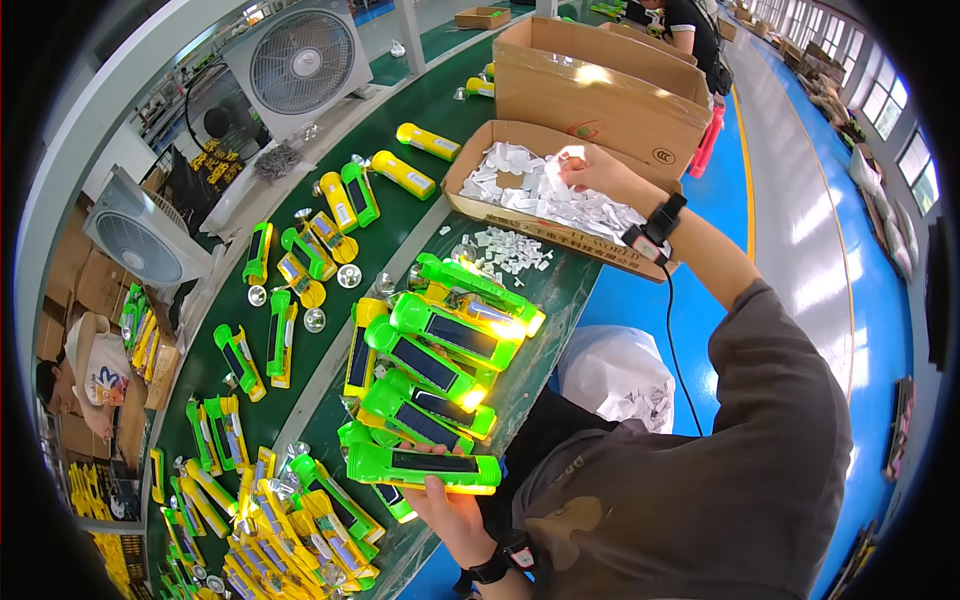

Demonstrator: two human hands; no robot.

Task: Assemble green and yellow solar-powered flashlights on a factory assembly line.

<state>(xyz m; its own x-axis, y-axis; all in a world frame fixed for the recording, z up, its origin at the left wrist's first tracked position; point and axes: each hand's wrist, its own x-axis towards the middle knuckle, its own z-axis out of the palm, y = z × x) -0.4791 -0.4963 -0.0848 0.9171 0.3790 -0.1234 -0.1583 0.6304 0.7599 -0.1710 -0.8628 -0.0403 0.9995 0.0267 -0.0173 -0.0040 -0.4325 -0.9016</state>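
Observation:
My left hand (pixel 455 518) is wrapped round a green and yellow flashlight (pixel 420 466) with a dark solar panel along its upper side. It holds it level at the front of a pile of similar flashlights (pixel 440 355) on the bench. My right hand (pixel 597 170) reaches into a shallow cardboard box (pixel 475 208) of white and clear flat plastic pieces (pixel 515 180). Its fingers are pinched together over these pieces, and glare hides what is between them. Small white parts (pixel 512 252) lie scattered on the bench beside the box.
A green conveyor belt (pixel 300 415) carries opened flashlights with loose reflectors. A taller carton (pixel 600 85) stands behind the box. A white bag (pixel 615 370) sits below the bench edge. A cable (pixel 678 350) hangs from my right wrist. A co-worker (pixel 90 375) sits across the belt.

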